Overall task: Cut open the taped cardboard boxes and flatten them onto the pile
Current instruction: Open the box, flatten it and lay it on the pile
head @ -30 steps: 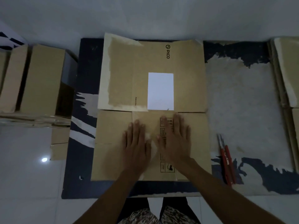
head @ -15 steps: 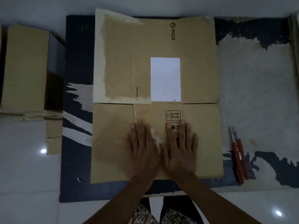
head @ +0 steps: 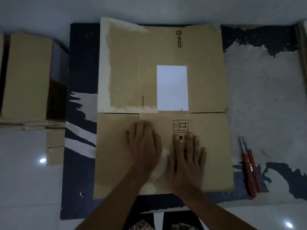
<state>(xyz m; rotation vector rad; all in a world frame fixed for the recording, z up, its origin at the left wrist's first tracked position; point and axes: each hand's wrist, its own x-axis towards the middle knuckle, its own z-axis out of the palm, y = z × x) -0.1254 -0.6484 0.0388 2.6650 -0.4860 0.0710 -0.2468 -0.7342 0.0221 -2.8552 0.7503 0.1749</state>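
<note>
Both hands, L & R, flat-fingered on flattened cardboard box, matte brown.

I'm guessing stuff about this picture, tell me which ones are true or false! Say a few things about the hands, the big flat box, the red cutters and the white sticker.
1. Both hands lie flat on the flattened box. True: the left hand and the right hand press on its near half with straight fingers.
2. The right hand holds the red cutters. False: they lie on the mat, right of the box, untouched.
3. The white label is on the far half of the box. True.
4. The white label covers the PICO logo. False: the logo is printed farther away, apart from the label.
5. A box still standing is on the left. True.
</note>
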